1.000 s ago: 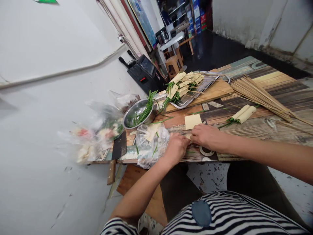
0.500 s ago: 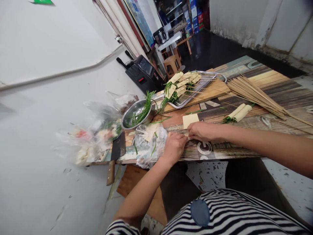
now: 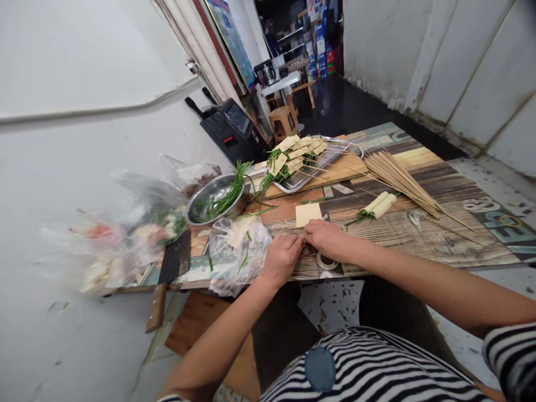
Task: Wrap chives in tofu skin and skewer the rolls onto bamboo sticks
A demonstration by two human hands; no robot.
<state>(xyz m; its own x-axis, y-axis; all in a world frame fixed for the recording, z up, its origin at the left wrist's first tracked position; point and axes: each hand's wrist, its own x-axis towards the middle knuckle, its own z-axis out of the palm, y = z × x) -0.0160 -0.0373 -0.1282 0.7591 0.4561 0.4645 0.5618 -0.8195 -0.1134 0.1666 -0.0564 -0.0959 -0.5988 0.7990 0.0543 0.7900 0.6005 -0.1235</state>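
To your left, a crumpled plastic bag (image 3: 238, 262) holding pale sheets sits right beside your left hand (image 3: 285, 254), crowding that side. Beyond it stands a steel bowl (image 3: 203, 202) of long green stalks (image 3: 228, 195); farther left lie a cleaver (image 3: 175, 258), its handle jutting past the table edge, and blurred, filled bags (image 3: 104, 240). Ahead, a metal tray (image 3: 300, 180) of skewered, sheet-wrapped greens (image 3: 297, 153) rests on a wooden board (image 3: 343, 166). To the right, loose bamboo skewers (image 3: 402, 181) fan across the table (image 3: 444, 229).

Your right hand (image 3: 329, 237) meets the left low over the tabletop, fingers of both bent inward, tips nearly together; you cannot tell from here what they pinch, if anything. A pale, roughly square sheet (image 3: 309, 214) lies flat just beyond the right fingers, with no clear long axis. Two finished rolls (image 3: 379, 205) lie side by side near the skewers, their long axes slanting from near-left to far-right, greens poking out at the near-left end.
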